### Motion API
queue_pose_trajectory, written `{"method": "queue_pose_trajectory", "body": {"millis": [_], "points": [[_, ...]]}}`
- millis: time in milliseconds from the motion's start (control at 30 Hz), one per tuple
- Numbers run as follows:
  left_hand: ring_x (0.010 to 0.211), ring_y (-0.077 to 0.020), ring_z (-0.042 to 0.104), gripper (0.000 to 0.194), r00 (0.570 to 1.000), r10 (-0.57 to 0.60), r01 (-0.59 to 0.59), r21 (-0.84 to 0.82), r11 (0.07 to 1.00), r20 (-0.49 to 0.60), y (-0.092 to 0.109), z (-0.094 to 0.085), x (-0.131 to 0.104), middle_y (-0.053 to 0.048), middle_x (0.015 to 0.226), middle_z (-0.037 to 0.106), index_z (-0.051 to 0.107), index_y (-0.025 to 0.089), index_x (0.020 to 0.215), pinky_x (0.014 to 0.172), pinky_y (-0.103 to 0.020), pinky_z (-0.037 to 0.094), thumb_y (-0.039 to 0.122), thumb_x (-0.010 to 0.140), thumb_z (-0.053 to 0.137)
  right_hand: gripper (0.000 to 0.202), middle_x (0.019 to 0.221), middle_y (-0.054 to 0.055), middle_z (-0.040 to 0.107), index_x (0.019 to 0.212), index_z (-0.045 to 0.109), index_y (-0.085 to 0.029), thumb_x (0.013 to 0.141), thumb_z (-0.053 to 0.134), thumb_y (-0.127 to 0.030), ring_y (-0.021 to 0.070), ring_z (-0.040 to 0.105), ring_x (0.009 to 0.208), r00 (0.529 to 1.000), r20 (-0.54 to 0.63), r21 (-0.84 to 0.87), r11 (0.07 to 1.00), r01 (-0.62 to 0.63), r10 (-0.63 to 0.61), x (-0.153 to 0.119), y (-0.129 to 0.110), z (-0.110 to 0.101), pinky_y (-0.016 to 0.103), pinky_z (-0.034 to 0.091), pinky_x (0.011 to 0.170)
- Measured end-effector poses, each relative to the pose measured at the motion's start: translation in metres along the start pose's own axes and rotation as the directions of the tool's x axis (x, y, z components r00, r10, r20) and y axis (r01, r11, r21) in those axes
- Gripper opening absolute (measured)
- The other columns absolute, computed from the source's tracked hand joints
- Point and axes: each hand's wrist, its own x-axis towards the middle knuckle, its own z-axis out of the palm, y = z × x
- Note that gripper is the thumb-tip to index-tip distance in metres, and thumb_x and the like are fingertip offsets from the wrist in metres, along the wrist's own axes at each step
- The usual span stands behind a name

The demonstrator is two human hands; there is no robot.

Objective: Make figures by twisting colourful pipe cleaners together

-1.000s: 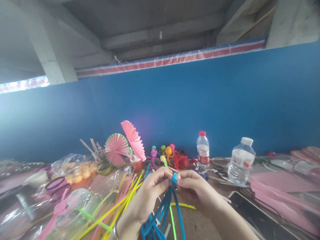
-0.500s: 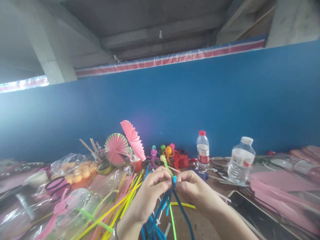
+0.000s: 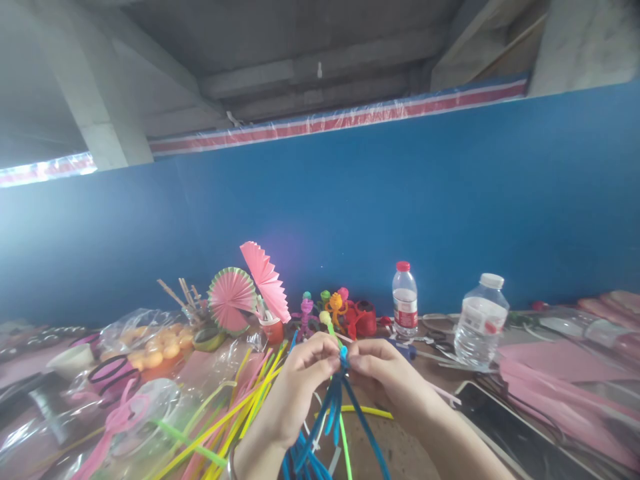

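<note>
Low in the centre of the head view, my left hand [image 3: 311, 365] and my right hand [image 3: 381, 368] face each other, both closed in a pinch around a small knot of blue pipe cleaner [image 3: 343, 355]. Blue strands [image 3: 336, 407] hang below it, and one long strand slants down to the right. A green stem with a pale yellow-green ball [image 3: 325, 318] on top rises behind the fingers. Yellow and pink pipe cleaners [image 3: 250, 407] lie beside my left wrist.
Small coloured figures [image 3: 336, 304] stand behind my hands. A red-capped bottle [image 3: 405, 301], a white-capped bottle [image 3: 483, 321] and a phone [image 3: 515, 433] are on the right. Pink paper fans [image 3: 233, 297] and a bag of orange balls [image 3: 160, 343] are on the left.
Both hands and the blue knot have shifted slightly left and up. My right hand's fingers have turned a little around the knot.
</note>
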Motion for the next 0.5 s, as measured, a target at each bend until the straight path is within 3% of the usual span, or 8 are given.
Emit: {"method": "queue_pose_trajectory", "body": {"millis": [167,267,400,500], "points": [[0.066,-0.0103,0.037,0.013,1.000,0.001,-0.001,0.002,1.000,-0.011,-0.002,0.002,0.000,0.001,0.073,0.042,0.046,0.016,0.062,0.058,-0.021,0.028,0.016,0.075,0.048,0.025,0.047,-0.006,0.034,0.051,0.044,-0.015,0.066,0.059,-0.028,0.0050,0.025,0.044,0.988,0.002,-0.205,0.967,0.150,-0.153,-0.001,-0.003,0.000,0.020,0.017,0.042],[0.065,-0.0095,0.037,0.013,1.000,0.007,-0.007,-0.026,1.000,-0.019,-0.005,0.003,0.000,0.001,0.075,0.044,0.050,0.015,0.065,0.056,-0.020,0.028,0.019,0.077,0.048,0.026,0.047,-0.006,0.033,0.052,0.045,-0.015,0.068,0.059,-0.028,0.0049,0.024,0.045,0.981,-0.009,-0.207,0.960,0.189,-0.195,-0.002,-0.005,0.001,0.019,0.017,0.042],[0.062,-0.0099,0.041,0.015,0.996,-0.048,0.035,-0.166,0.985,-0.075,-0.009,0.002,0.000,0.002,0.069,0.044,0.055,0.016,0.080,0.056,-0.021,0.031,0.030,0.079,0.050,0.022,0.051,-0.008,0.033,0.077,0.054,-0.017,0.074,0.057,-0.038,0.0039,0.023,0.042,0.987,-0.044,-0.100,0.983,0.152,-0.157,-0.001,-0.007,0.002,0.018,0.014,0.039],[0.061,-0.0098,0.042,0.017,0.994,-0.079,0.062,-0.213,0.975,-0.072,-0.012,0.001,0.000,0.002,0.068,0.046,0.056,0.017,0.080,0.055,-0.021,0.031,0.033,0.078,0.052,0.027,0.048,-0.008,0.036,0.089,0.057,-0.018,0.074,0.056,-0.040,0.0040,0.025,0.038,0.986,-0.093,-0.114,0.986,0.126,-0.137,0.002,-0.006,0.003,0.017,0.017,0.037]]}}
